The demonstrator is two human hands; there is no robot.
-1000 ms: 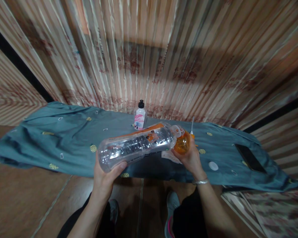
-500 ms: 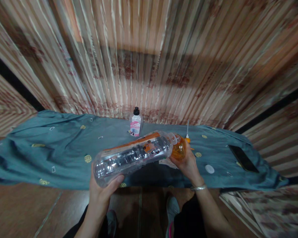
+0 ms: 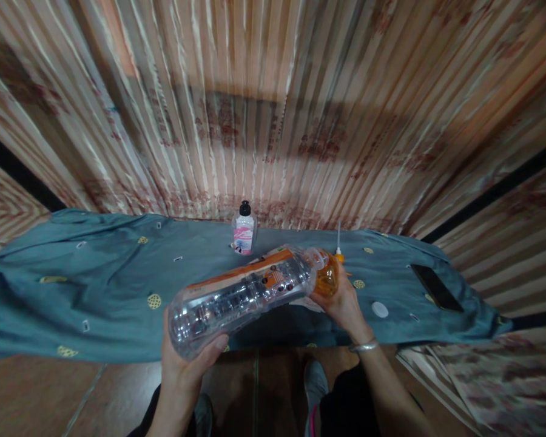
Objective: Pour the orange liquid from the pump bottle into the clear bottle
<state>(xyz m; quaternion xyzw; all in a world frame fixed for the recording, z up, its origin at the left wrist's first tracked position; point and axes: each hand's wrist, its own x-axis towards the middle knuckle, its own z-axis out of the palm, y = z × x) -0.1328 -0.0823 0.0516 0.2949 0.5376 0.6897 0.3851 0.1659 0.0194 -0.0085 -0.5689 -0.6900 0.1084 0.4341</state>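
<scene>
A large clear plastic bottle with an orange label lies tilted across the view, its base at the lower left. My left hand is closed around the base end, thumb along the near side. At the upper right, the bottle's mouth meets a smaller bottle of orange liquid. My right hand wraps that smaller bottle and hides part of it. Just beyond my right hand, an orange pump top with a white tube stands on the cloth. A silver bracelet is on my right wrist.
A blue-green patterned cloth covers the table. A clear bottle with a pink label and black cap stands at the back. To the right lie a round white cap and a dark phone. Striped curtains hang behind.
The view has shifted slightly. Both hands keep their holds, and the large bottle remains tilted with its mouth at the smaller bottle.
</scene>
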